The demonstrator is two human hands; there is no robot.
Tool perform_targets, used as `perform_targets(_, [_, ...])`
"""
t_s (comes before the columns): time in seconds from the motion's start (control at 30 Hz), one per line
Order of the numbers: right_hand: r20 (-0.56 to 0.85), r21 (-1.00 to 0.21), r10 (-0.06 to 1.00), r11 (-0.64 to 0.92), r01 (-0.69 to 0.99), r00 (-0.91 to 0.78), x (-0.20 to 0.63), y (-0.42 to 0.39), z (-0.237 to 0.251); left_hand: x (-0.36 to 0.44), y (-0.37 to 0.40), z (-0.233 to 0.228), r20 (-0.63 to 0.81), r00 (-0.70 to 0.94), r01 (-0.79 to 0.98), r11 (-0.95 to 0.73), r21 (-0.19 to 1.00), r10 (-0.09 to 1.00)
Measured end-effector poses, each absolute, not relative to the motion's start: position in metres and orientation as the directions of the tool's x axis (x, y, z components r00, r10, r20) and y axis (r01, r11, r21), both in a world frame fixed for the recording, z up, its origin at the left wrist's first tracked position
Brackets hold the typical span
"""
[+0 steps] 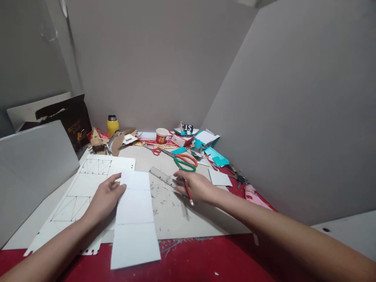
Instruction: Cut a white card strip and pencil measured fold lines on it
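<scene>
Two hands: both at work over a grey cutting board (176, 215) laid on the red surface (205, 262).
Folded strip: a white paper strip (135, 219) with two creases across it lies lengthwise, its long axis running away from the person, near end hanging over the board's front edge onto the red surface.
Left hand: the left hand (104, 197) lies flat, fingers spread, pressing the strip's far left edge; its grip pinches nothing, it only holds the paper down.
Right hand: the right hand (195, 186) has its grip closed around a red pencil (188, 192), tip pointing toward the person, while the fingertips rest on the near end of a clear ruler (162, 176).
Key relation: the strip lies to the left of the right hand, with bare board between them; the ruler sits between, angled up and to the left, its far end just beyond the strip's top right corner. The left hand is the nearer one and already touches the strip.
Under the left hand: a larger white sheet (88, 184) drawn with triangles and rectangles, partly covered by the strip.
Farther out: green-and-orange scissors (185, 161) just beyond the right hand, small red scissors (155, 150), a paper cup (161, 135), a yellow flask (112, 125), teal paper scraps (217, 158).
Around: grey panels wall in the workspace.
</scene>
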State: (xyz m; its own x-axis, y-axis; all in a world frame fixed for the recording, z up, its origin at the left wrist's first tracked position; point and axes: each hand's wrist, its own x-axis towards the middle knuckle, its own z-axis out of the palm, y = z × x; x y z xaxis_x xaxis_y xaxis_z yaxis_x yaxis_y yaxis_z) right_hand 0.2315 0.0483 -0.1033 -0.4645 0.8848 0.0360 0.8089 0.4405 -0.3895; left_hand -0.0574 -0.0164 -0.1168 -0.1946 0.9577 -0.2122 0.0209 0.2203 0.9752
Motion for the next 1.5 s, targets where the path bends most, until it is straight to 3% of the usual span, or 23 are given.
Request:
perform_targets(0.07, [0.008,-0.315,0.870,0.470,0.824,-0.493,0.237,0.047,-0.111,-0.054,-0.019,-0.121,-0.202,-0.153,0.019,0.207,0.978,0.967])
perform_targets(0.17, [-0.020,-0.248,0.844,0.515,0.821,-0.536,0.240,0.044,-0.113,-0.056,-0.019,-0.114,-0.194,-0.234,0.035,0.208,0.977,0.952])
perform_targets(0.27, [-0.050,-0.223,0.822,0.544,0.809,-0.567,0.238,0.045,-0.109,-0.069,-0.013,-0.095,-0.188,-0.373,-0.001,0.202,0.979,0.909])
perform_targets(0.43, [-0.061,-0.219,0.798,0.575,0.788,-0.599,0.237,0.050,-0.111,-0.086,-0.001,-0.081,-0.241,-0.446,-0.090,0.225,0.970,0.862])
perform_targets(0.7, [0.083,-0.381,0.892,0.441,0.813,-0.445,0.260,0.063,-0.125,-0.052,-0.019,-0.109,-0.251,-0.130,-0.039,0.248,0.968,0.959])
perform_targets(0.83, [0.130,-0.568,0.927,0.361,0.740,-0.352,0.272,0.064,-0.124,-0.047,-0.024,-0.122,-0.116,-0.036,0.235,0.121,0.964,0.993])
perform_targets(0.93, [0.119,-0.701,0.945,0.298,0.648,-0.306,0.268,0.059,-0.121,-0.052,-0.026,-0.127,0.102,0.006,0.545,-0.089,0.834,0.995])
perform_targets(1.0, [0.067,-0.819,0.957,0.214,0.532,-0.281,0.262,0.055,-0.118,-0.054,-0.028,-0.130,0.187,0.151,0.675,-0.239,0.698,0.971])
perform_targets(1.1, [0.014,-0.916,0.951,0.136,0.378,-0.307,0.251,0.049,-0.113,-0.049,-0.034,-0.135,0.127,0.466,0.733,-0.463,0.498,0.875])
perform_targets(1.17, [0.031,-0.921,0.935,0.163,0.353,-0.352,0.245,0.046,-0.111,-0.043,-0.038,-0.137,0.023,0.576,0.743,-0.535,0.401,0.817])
perform_targets(1.27, [0.035,-0.929,0.911,0.181,0.324,-0.410,0.240,0.043,-0.106,-0.036,-0.043,-0.138,-0.063,0.601,0.767,-0.553,0.326,0.797])
perform_targets(1.37, [0.084,-0.911,0.903,0.241,0.336,-0.421,0.235,0.041,-0.102,-0.032,-0.046,-0.138,-0.048,0.588,0.778,-0.549,0.304,0.807])
perform_targets(1.5, [0.273,-0.775,0.835,0.485,0.405,-0.478,0.229,0.038,-0.099,-0.032,-0.046,-0.136,0.005,0.576,0.763,-0.540,0.355,0.817])
